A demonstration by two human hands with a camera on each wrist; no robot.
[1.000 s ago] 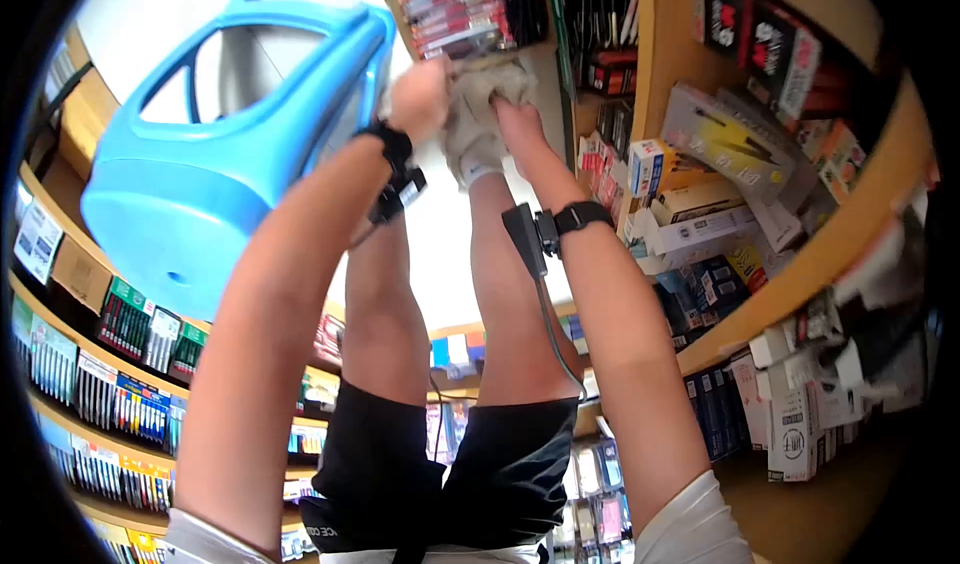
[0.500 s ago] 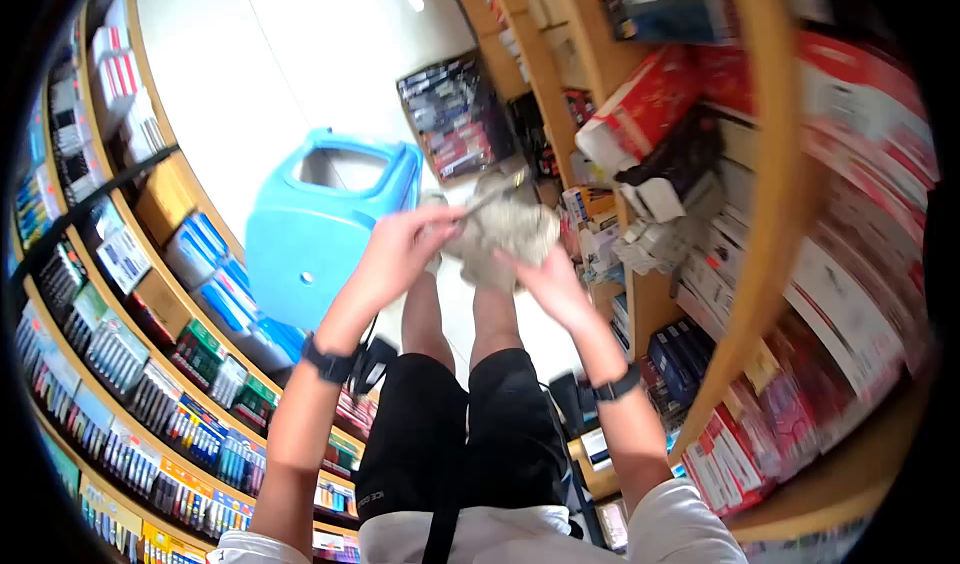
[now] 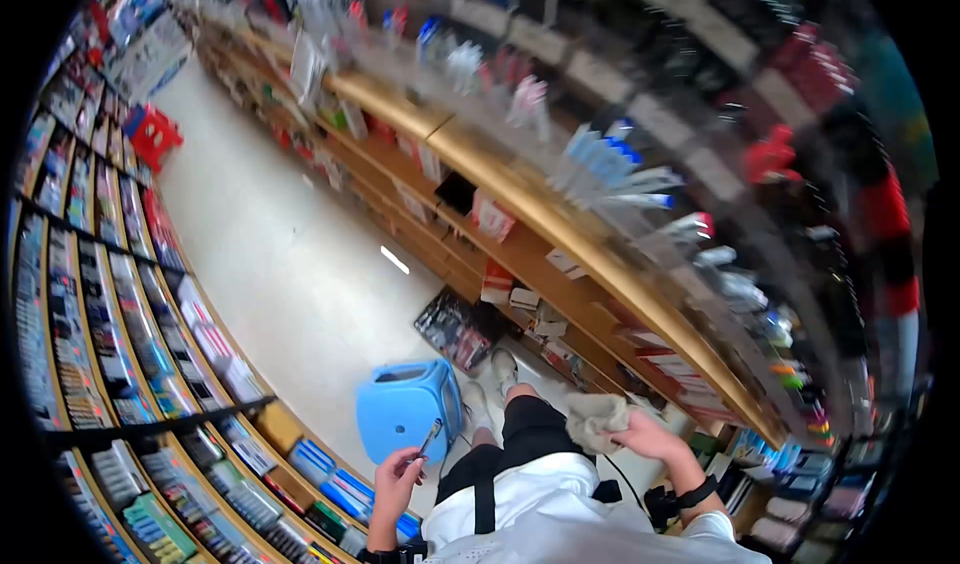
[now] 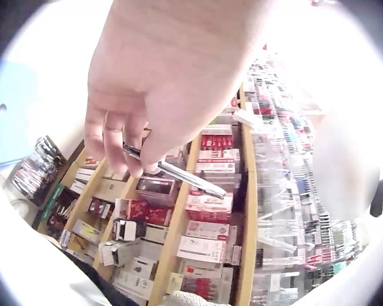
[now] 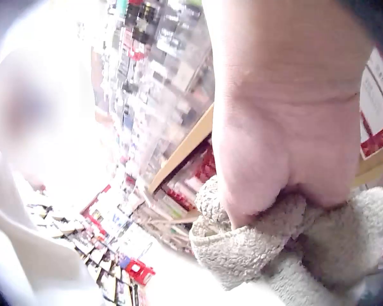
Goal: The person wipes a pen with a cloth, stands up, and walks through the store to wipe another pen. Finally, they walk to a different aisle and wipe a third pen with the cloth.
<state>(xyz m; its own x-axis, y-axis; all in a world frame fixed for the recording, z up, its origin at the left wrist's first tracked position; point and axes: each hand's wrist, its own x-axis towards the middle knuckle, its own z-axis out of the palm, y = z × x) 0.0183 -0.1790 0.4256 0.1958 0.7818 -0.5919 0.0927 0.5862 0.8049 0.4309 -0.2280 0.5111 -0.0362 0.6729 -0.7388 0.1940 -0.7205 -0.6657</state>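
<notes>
Your left hand (image 3: 398,472) is pinching a pen (image 4: 191,179), probably; your right hand (image 3: 643,436) is clutching cloth (image 3: 592,423); moving either is needing steady fingers.

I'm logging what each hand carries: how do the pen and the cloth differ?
The pen is slim and straight; the cloth is bulky and bunched. The pen looks shiny, the cloth fuzzy. The left hand pinches the pen; the right hand grips the cloth.
</notes>
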